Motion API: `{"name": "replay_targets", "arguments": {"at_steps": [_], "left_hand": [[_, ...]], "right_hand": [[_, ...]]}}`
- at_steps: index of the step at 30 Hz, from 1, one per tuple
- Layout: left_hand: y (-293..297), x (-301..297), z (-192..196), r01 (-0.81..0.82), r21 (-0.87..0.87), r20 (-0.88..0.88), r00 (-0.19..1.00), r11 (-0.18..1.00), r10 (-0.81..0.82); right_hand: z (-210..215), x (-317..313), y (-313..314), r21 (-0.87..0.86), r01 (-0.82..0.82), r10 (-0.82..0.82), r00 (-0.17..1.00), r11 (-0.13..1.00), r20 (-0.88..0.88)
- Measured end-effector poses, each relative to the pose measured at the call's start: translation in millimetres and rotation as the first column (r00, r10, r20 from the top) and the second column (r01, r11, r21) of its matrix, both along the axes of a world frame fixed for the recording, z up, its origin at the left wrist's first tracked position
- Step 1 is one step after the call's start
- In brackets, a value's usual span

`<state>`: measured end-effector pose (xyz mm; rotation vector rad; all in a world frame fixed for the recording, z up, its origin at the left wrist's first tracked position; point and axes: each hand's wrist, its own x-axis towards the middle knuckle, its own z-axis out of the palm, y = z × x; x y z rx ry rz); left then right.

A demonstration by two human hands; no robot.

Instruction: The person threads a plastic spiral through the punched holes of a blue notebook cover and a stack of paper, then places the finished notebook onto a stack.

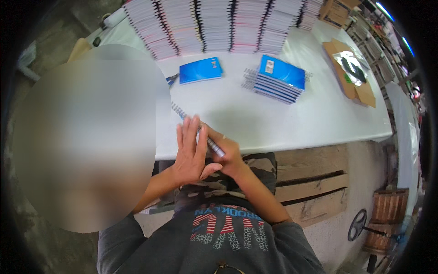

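Spiral binding (216, 147), long axis far-left to near-right

Bright tabletop (328, 123), dark fisheye rim

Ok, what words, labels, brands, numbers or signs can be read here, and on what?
Grey shirt: large coloured lettering, not copied here.
Notebook stack: white label, too small to read.
Blue notebook left of it: small mark, too small.
Cardboard box: dark print, blurred.
Held spiral-bound item: nothing legible.
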<state>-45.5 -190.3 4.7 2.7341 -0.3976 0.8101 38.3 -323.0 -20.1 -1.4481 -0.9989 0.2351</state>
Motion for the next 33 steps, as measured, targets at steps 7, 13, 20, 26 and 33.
{"name": "replay_targets", "arguments": {"at_steps": [7, 13, 20, 26, 33], "left_hand": [[12, 19, 59, -0.176, -0.636, -0.566, 0.768, 0.751, -0.3], [34, 105, 34, -0.219, -0.794, -0.413, 0.879, 0.567, -0.238], [38, 164, -7, -0.177, -0.968, -0.248, 0.767, 0.176, -0.592], [37, 164, -31, -0.228, -0.972, -0.143, 0.762, -0.054, -0.632], [39, 162, -21, -0.266, -0.964, -0.186, 0.713, -0.015, -0.676]], "right_hand": [[73, 11, -11, -0.214, 0.286, -0.12, 0.816, 0.934, 0.565], [55, 67, -12, -0.09, 0.36, -0.363, 0.932, 0.928, -0.012], [55, 94, -15, -0.468, 0.479, -0.465, 0.872, 0.743, 0.154], [39, 88, -3, -0.352, 0.549, -0.589, 0.808, 0.758, -0.009], [48, 102, -4, -0.545, 0.503, -0.459, 0.859, 0.671, 0.227]]}}
